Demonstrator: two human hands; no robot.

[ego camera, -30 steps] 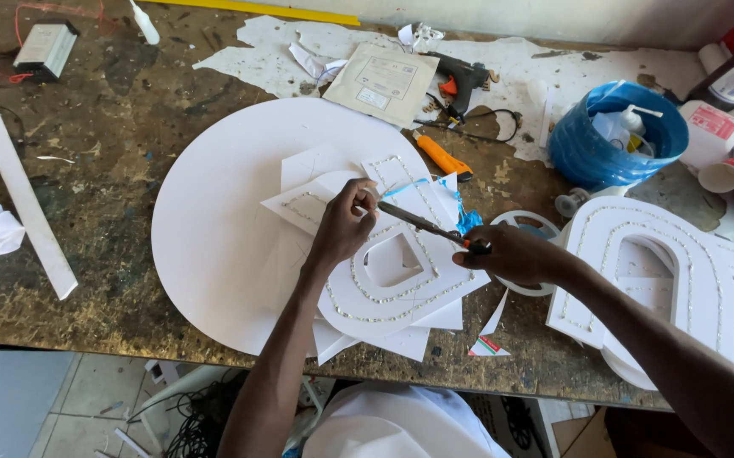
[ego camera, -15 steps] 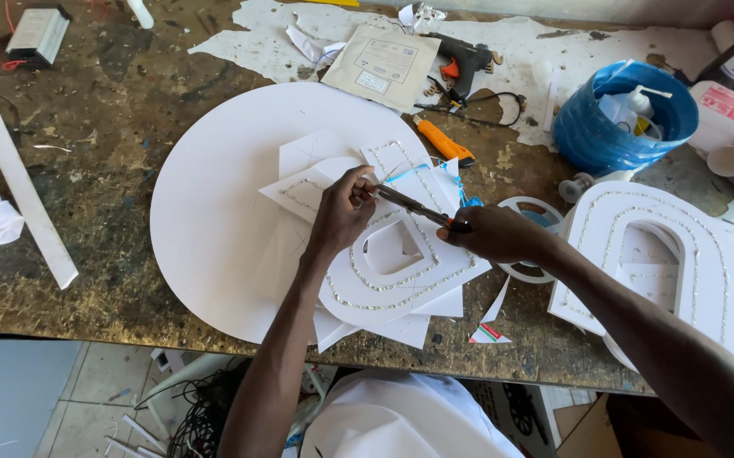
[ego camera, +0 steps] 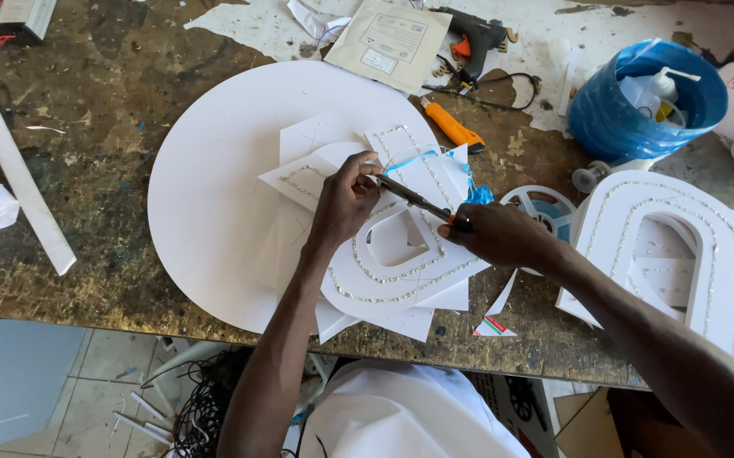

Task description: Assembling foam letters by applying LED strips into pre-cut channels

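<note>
Two hands work over one large white round foam board point(ego camera: 214, 212) that lies flat on the worn, paint-stained workbench point(ego camera: 104, 127). On the board sits a small stack of white cut foam shapes, the top one a rounded letter-like piece with a square hole and a line of small beads along its outline point(ego camera: 401, 271). The left hand point(ego camera: 346, 203) presses on this piece, fingers curled together with the tips at the nose of a slim dark-handled tool point(ego camera: 414, 199). The right hand point(ego camera: 498, 236) grips the tool's other end, fingers wrapped tight around it.

Just right of the hands lie one white empty reel point(ego camera: 541, 208) and one big white arch-shaped foam letter point(ego camera: 681, 254), which reaches the bench's near edge. Behind them sit one orange utility knife point(ego camera: 454, 129), one black glue gun point(ego camera: 473, 38) and one blue plastic tub holding bottles point(ego camera: 638, 93). A long white strip point(ego camera: 15, 170) lies at the left; bare bench shows between it and the board
</note>
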